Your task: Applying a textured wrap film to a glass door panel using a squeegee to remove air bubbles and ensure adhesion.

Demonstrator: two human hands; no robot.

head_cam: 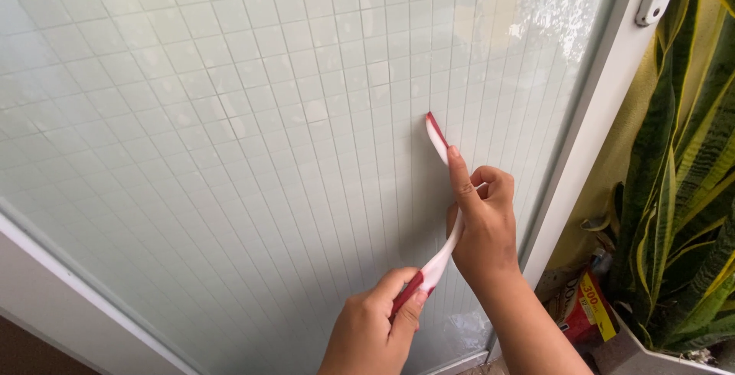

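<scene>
At centre frame we press a slim red-and-white toothbrush (pixel 437 139) against the gridded frosted glass (pixel 230 138); our right hand (pixel 484 222) pinches its neck, our left hand (pixel 375 329) grips its handle end

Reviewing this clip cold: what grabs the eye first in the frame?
A red-and-white toothbrush pressed head-first against the frosted grid-patterned glass panel, right of centre. The right hand steadies its neck with the forefinger laid along it, while the left hand pinches the red handle end at the bottom. At the far right edge, a tall green-and-yellow striped plant stands beside the white door frame.
</scene>
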